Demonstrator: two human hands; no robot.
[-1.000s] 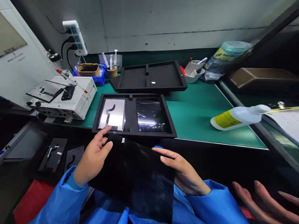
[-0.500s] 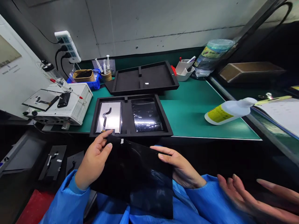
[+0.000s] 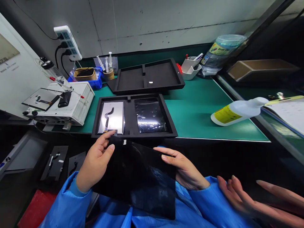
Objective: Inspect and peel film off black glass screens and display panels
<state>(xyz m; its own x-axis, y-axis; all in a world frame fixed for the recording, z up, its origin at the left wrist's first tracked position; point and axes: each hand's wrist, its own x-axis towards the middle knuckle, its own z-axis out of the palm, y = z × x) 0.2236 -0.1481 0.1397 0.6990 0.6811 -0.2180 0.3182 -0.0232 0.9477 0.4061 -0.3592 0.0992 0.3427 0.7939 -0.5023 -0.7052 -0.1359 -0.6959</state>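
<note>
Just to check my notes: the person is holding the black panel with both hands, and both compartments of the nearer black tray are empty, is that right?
Not quite. The head view shows the left hand and right hand holding the black panel, but the nearer black tray is not empty: its left compartment holds a silver panel and its right compartment a glossy dark panel.

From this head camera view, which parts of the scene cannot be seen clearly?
- Black sheet: its underside and lower edge are hidden by the sheet itself and blue sleeves.
- Right hand: its palm lies behind the sheet; only fingers show.
- White bottle: yellow label text is too small.
- Another person's hand: blurred, cut off by the right edge.
- Left hand: fingertips beneath the sheet are hidden.
</note>
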